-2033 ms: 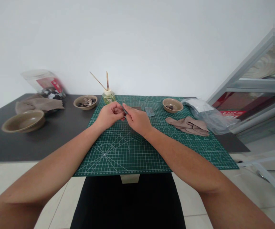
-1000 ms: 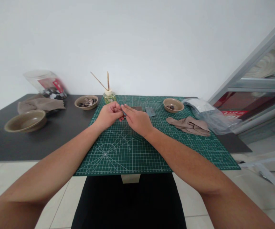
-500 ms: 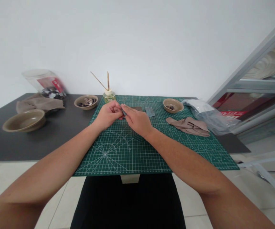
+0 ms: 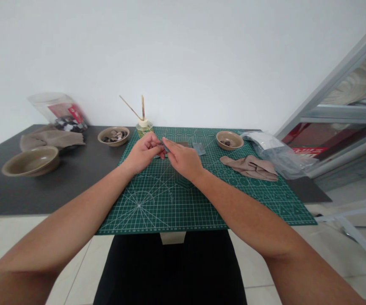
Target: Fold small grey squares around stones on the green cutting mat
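My left hand (image 4: 145, 151) and my right hand (image 4: 182, 159) meet over the far middle of the green cutting mat (image 4: 157, 203). Both pinch a small thin grey piece (image 4: 164, 148) between their fingertips; most of it is hidden by the fingers. Just beyond the hands a brown flat piece (image 4: 183, 144) and a grey flat piece (image 4: 199, 148) lie on the mat.
A reed diffuser jar (image 4: 144, 126) stands at the mat's far left corner. Small bowls (image 4: 113, 136) (image 4: 229, 140) hold dark bits. A larger empty bowl (image 4: 31, 160), beige cloths (image 4: 52, 137) (image 4: 250, 165), a tipped plastic jar (image 4: 59, 110) and a plastic bag (image 4: 273, 152) lie around.
Both hands stay together at the same spot; only the fingers shift slightly on the small piece. The view wobbles a little.
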A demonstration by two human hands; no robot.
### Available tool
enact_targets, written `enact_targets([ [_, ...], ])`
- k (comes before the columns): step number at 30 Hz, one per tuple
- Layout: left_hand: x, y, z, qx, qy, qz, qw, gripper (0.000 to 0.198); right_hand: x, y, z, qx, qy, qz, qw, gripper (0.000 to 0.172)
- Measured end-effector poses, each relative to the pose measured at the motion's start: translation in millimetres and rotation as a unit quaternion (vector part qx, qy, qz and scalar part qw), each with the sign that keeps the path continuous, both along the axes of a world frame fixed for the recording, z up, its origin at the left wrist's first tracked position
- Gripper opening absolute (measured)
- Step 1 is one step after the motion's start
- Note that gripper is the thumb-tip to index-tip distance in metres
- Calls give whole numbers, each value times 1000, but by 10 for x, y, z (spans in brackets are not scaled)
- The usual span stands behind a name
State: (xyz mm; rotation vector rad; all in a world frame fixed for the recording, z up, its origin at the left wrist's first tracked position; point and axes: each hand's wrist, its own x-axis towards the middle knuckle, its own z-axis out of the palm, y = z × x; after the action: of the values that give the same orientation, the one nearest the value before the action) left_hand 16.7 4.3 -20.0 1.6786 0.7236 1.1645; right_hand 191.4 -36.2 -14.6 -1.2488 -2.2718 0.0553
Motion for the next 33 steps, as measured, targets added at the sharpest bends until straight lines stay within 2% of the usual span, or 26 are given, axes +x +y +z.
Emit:
enact_targets([
  [8,10,-24,-20,2,45,40,998,21,-16,-5,8,-7,-3,7,1000,52],
  [16,25,-3,-27,-17,-42,76,996,25,8,5,-2,-6,28,6,1000,52],
  [22,-4,16,-31,-19,-18,65,998,23,12,12,-19,-2,26,11,1000,51],
  [27,-5,35,-33,-19,-51,73,996,24,15,22,-26,-19,24,-8,999,49],
  [30,-24,68,-26,3,-62,104,993,23,14,35,-28,-29,41,-17,999,45],
  [33,-55,103,-25,31,-70,146,986,26,22,78,-53,-43,105,-30,993,40],
])
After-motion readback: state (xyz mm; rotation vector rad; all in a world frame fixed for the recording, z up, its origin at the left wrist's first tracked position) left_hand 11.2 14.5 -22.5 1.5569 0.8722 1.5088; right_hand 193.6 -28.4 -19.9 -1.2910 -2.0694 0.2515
